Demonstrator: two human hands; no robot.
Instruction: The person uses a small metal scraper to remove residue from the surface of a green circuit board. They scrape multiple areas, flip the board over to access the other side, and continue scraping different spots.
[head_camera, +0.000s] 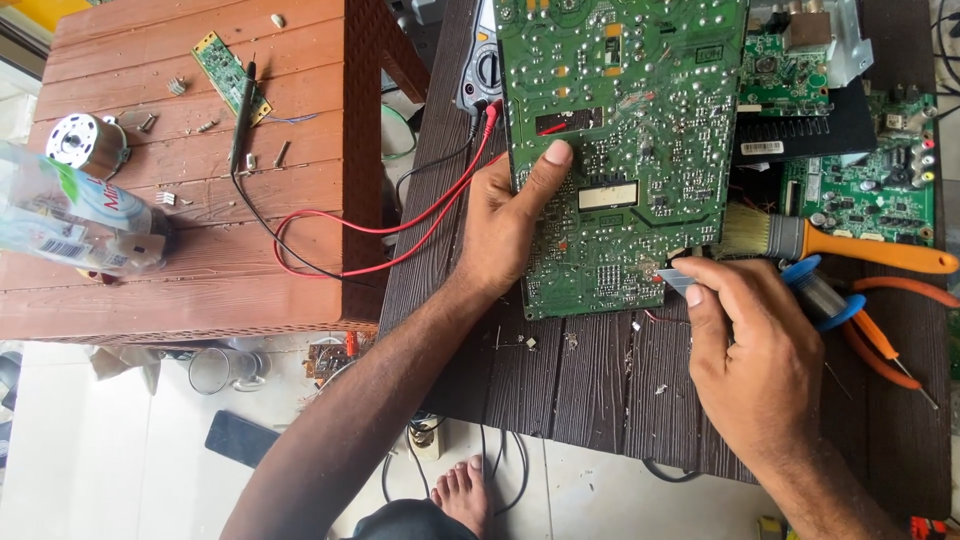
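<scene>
Leftmost, a red-brown table (200, 280) carries a plastic bottle (75, 220) lying over its left edge, a small motor (85, 142), a narrow green strip board (232, 75) and a black probe (242, 115), with loose screws about; its near right corner has bare wood. Red and black leads (340, 235) loop off that table's right edge across the gap to the meter (485, 70) at the far side of my dark slatted bench (590, 380). My left hand (505, 225) grips the left edge of the big green board (625, 150), thumb pressed flat on its solder side, fingers hidden beneath. The board lies solder side up, its near edge well back from the bench's near edge, so open bench stays between. My right hand (755, 350) is pinched shut on a small metal blade (678, 278), whose tip touches the board's near right corner. Just right of that hand lie a solder reel (822, 295) with blue rims, a brush (840, 243) with an orange handle, and orange-handled pliers (890, 345). Farther off, right, more green boards (870, 185) crowd the bench. Below, pale floor (120, 450) shows, with my foot (468, 495) near the bench's edge.
</scene>
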